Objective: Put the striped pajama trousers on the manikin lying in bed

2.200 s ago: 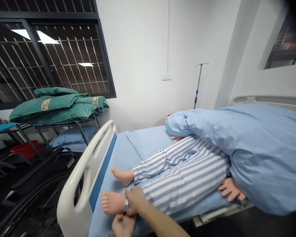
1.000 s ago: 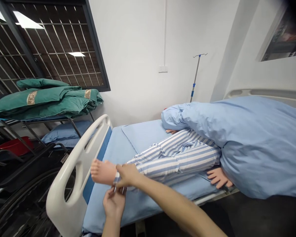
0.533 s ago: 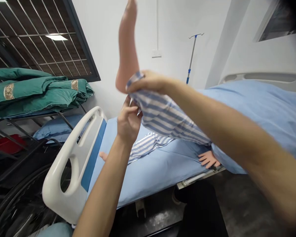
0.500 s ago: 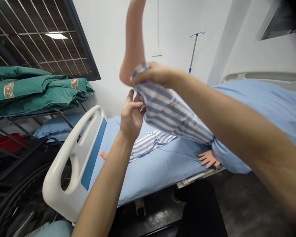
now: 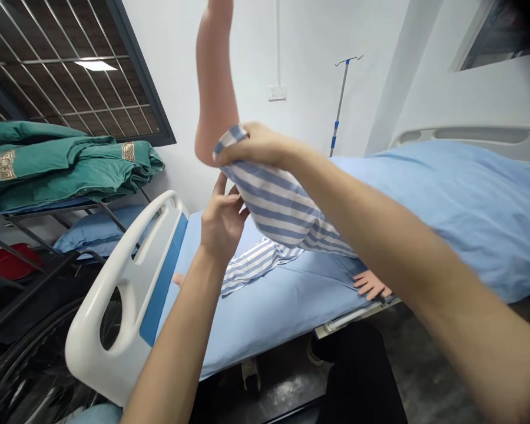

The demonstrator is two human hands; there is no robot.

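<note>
A manikin's leg (image 5: 216, 88) is raised over the bed, its bare foot pointing up, in a blue-and-white striped trouser leg (image 5: 278, 206). My right hand (image 5: 260, 144) is closed around the trouser cuff at the ankle, thumb on the near side. Just below the heel is my left hand (image 5: 223, 221), palm up with fingers apart, close under the cuff. Some of its fingertips are hidden by the cloth, and whether they touch it is unclear. The other striped trouser leg (image 5: 256, 265) lies flat on the bed, with part of its foot (image 5: 178, 279) showing.
A white footboard (image 5: 92, 330) stands at the bed's left end. The manikin's hand (image 5: 371, 285) rests at the near mattress edge. A blue cover (image 5: 459, 200) spreads to the right. Behind stands an IV pole (image 5: 341, 106). Green padded bedding (image 5: 70, 171) and a wheelchair (image 5: 30, 353) are at left.
The raised leg, with my right hand on its cuff, has shifted left and slightly down in view. My left hand has moved the same way beneath it. The view has also shifted slightly.
</note>
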